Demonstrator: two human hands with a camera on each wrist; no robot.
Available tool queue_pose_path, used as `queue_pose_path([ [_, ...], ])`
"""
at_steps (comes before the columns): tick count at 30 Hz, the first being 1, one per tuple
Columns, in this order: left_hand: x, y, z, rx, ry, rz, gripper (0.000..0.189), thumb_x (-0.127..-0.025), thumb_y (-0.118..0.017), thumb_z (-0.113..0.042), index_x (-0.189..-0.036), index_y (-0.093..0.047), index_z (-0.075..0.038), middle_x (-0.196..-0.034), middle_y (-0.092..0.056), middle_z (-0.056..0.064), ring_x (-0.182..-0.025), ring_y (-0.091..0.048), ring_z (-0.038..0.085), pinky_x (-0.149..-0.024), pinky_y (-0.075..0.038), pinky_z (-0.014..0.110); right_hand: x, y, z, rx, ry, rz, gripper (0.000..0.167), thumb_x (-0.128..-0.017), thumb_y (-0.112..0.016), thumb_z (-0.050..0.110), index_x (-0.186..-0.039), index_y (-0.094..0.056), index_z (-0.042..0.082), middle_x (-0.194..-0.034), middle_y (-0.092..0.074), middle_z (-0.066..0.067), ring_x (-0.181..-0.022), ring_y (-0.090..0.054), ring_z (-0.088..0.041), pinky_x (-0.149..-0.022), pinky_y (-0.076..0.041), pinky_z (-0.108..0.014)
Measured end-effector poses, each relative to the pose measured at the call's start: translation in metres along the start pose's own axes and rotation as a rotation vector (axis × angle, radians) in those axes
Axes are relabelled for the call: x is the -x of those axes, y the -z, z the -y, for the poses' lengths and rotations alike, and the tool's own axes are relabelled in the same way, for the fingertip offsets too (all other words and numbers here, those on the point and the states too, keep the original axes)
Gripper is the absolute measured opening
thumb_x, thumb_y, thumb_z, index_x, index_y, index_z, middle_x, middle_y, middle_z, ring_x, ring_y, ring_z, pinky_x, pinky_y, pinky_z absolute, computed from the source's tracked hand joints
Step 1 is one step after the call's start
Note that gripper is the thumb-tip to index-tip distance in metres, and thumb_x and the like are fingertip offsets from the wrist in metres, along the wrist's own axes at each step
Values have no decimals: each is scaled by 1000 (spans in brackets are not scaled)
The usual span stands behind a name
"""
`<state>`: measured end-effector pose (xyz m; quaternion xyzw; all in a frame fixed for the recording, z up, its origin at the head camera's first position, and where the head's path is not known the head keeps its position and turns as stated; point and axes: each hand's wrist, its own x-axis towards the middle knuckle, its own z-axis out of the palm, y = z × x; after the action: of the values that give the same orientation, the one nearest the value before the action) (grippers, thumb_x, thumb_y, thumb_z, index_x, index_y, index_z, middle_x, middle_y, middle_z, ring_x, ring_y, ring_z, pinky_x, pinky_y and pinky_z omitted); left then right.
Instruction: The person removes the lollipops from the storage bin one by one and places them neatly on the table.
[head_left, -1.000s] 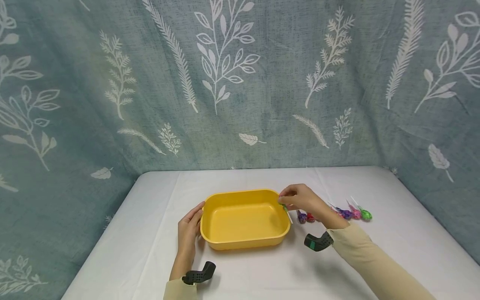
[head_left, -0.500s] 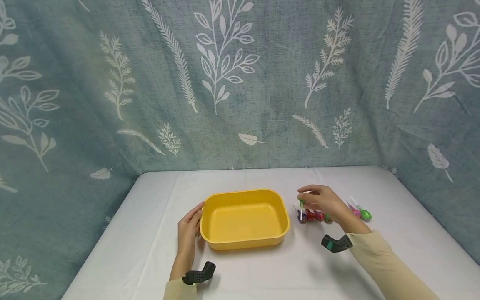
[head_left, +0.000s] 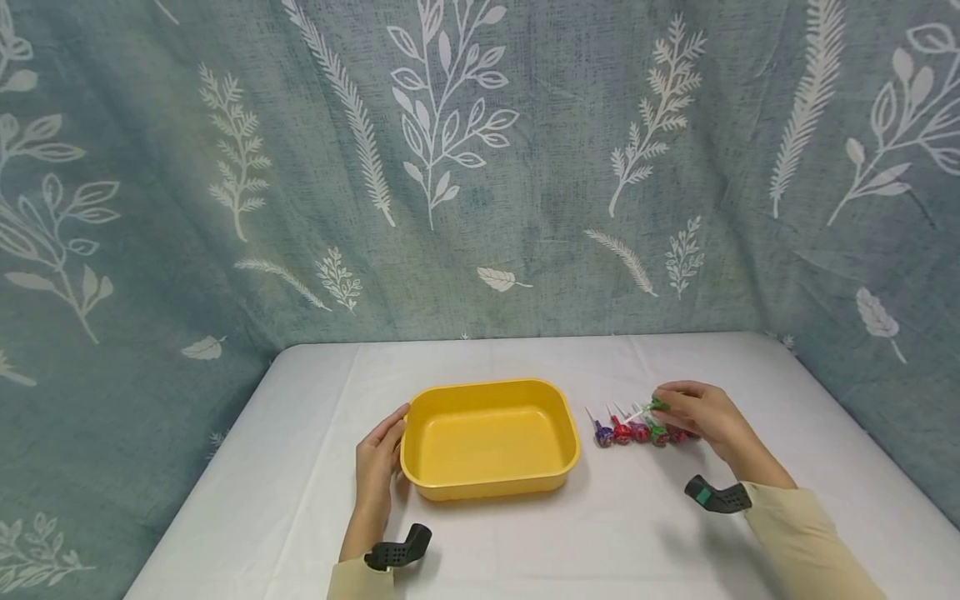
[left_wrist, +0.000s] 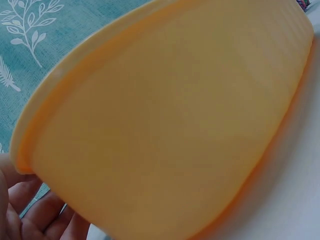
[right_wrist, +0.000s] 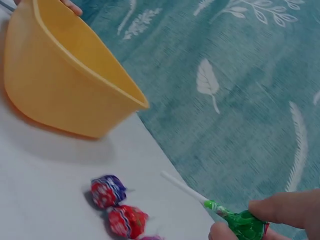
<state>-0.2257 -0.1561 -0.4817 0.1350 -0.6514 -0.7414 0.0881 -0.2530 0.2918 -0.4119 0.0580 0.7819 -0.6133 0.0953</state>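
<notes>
A yellow plastic tray (head_left: 491, 483) with nothing in it stands on the white table. My left hand (head_left: 377, 462) holds it at its left side; the left wrist view has the fingers (left_wrist: 42, 215) at the rim's corner, beside the tray's outer wall (left_wrist: 150, 125). My right hand (head_left: 701, 417) pinches a green-wrapped lollipop (head_left: 659, 404) by its head, above the table. Its white stick (right_wrist: 185, 187) points away from the fingers, toward the tray. Beneath and left of this hand lie several lollipops, including a purple one (head_left: 604, 436) and a red one (head_left: 622, 432). The hand hides part of the row.
The white-covered table (head_left: 322, 500) reaches back to a teal curtain (head_left: 547, 167) with white leaf prints. Each wrist wears a black camera mount, one on the left wrist (head_left: 397, 547) and one on the right (head_left: 717, 495).
My right hand has carried the green lollipop from the tray's right edge rightward over the lollipop row. More of the row's left part shows now. The left hand and tray have stayed put.
</notes>
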Motion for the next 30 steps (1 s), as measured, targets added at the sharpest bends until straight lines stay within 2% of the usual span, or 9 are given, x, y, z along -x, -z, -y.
queue_pose_path([
  [3,1,0,-1,6,1,-1,35,-97,-59,-29,-128,-64,-14,-134,-58,2,-120,-56,16,-91,-49,20,-1,13,-6,-50,-2,-53,67,-95,-62,29,-140,-34,-12,-108,-58,-3,-87,-67,-6,-88,-54,-31],
  [8,1,1,-1,10,0,7,36,-97,-58,-29,-129,-63,-15,-135,-57,2,-121,-55,16,-92,-48,20,-3,38,-20,-162,-3,-205,71,-93,-65,31,-145,-34,-7,-93,-61,4,-81,-67,-6,-82,-56,-29],
  [12,1,0,-1,19,-3,11,35,-97,-58,-28,-129,-64,-14,-134,-57,3,-120,-56,17,-91,-49,21,-3,55,-29,-260,-7,-278,64,-94,-64,25,-144,-37,-4,-95,-59,6,-81,-66,-3,-85,-54,-29],
  [13,1,0,-1,19,-4,12,35,-97,-58,-28,-128,-64,-14,-134,-57,3,-120,-56,17,-91,-49,21,-2,58,-31,-259,-23,-282,63,-95,-63,25,-144,-37,-3,-97,-57,9,-81,-64,0,-88,-53,-28],
  [19,1,0,0,29,-5,12,34,-97,-57,-27,-128,-64,-14,-134,-58,3,-118,-57,16,-90,-50,21,-7,74,-42,-378,-130,-411,45,-93,-64,17,-134,-48,7,-101,-52,5,-76,-60,1,-83,-54,-24],
  [21,0,0,0,31,-2,11,34,-97,-58,-27,-128,-64,-14,-133,-58,3,-118,-57,16,-90,-50,21,-8,78,-46,-415,-149,-445,49,-92,-64,14,-137,-46,6,-103,-51,3,-78,-59,0,-84,-54,-24],
  [25,0,1,0,29,3,10,34,-97,-58,-27,-128,-64,-14,-133,-58,3,-118,-57,17,-90,-50,21,-5,83,-51,-450,-162,-497,48,-91,-64,9,-136,-46,6,-103,-50,1,-77,-56,-2,-86,-53,-24],
  [27,0,1,0,26,5,10,34,-97,-58,-28,-128,-64,-14,-133,-58,3,-118,-57,17,-90,-50,21,-3,86,-54,-456,-161,-517,44,-91,-63,7,-132,-48,6,-103,-50,-1,-74,-58,-1,-87,-53,-24],
  [30,0,1,0,24,6,8,34,-97,-58,-28,-128,-65,-15,-133,-58,3,-118,-58,17,-90,-50,21,-1,86,-59,-407,-172,-548,32,-92,-62,8,-122,-52,7,-104,-49,-2,-71,-57,0,-82,-55,-23],
])
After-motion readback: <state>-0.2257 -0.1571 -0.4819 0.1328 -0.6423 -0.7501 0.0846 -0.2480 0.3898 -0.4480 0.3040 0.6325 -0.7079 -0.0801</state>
